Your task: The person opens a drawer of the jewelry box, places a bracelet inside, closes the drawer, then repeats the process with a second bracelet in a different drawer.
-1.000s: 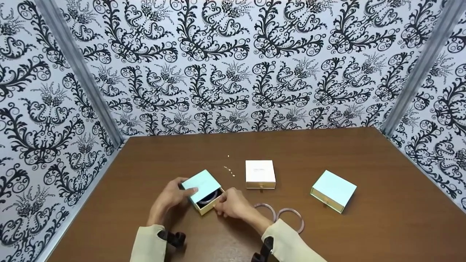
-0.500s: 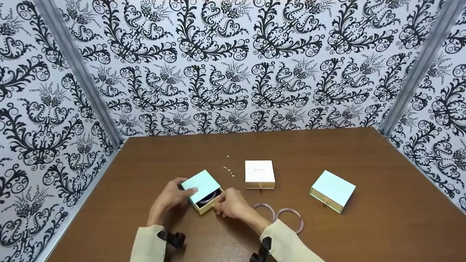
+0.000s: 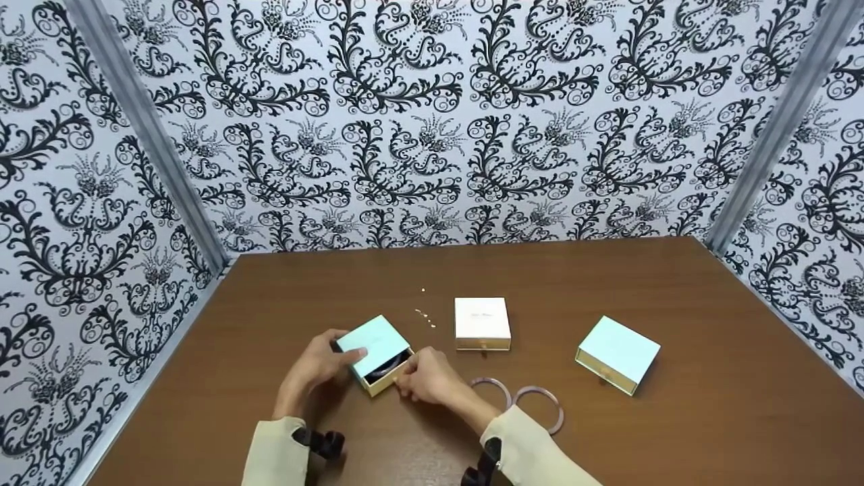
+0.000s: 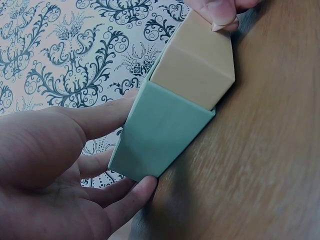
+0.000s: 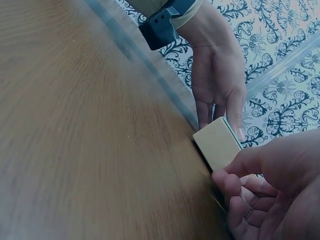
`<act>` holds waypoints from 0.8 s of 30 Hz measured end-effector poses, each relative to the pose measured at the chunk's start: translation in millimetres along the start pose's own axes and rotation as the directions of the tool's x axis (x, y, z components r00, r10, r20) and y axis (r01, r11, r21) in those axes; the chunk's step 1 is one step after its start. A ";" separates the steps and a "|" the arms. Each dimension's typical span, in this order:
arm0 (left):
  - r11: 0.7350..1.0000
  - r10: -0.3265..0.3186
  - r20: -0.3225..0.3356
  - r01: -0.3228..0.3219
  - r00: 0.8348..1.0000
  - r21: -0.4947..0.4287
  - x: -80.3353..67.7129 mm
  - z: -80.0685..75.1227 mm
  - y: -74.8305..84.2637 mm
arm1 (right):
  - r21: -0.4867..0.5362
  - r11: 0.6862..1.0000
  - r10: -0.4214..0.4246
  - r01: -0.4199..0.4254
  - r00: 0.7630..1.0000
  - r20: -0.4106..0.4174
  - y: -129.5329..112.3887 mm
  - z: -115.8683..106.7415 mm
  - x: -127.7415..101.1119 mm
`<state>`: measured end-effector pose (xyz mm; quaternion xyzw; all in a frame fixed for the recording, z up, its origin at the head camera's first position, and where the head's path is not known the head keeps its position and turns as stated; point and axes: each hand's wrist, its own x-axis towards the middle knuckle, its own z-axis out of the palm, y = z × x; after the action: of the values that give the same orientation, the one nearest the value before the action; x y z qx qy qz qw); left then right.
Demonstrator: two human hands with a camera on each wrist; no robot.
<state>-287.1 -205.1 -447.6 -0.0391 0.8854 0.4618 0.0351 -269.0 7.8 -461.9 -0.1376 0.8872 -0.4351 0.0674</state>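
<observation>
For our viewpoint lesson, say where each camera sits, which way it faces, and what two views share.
Head: on the head, facing forward, down at the table; left hand, right hand and sleeves show.
Left wrist: worn there, facing the held box; left hand and right fingertips show.
Right wrist: worn there, facing the drawer; right hand shows, left hand beyond.
Wrist views share the drawer.

The white box [image 3: 482, 326] bears lettering [image 3: 482, 315] too small to read.

Smooth, matt held box [image 4: 162, 131], probably card
</observation>
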 end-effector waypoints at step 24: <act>0.999 -0.019 0.009 0.020 1.000 -0.028 1.9 1.5 -2.9 | 0.022 0.998 -0.062 0.062 0.998 -0.007 -0.7 2.4 1.0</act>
<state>-288.6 -205.6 -451.0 -0.0461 0.8783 0.4740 0.0431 -269.3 5.3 -462.8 -0.1630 0.8779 -0.4472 0.0524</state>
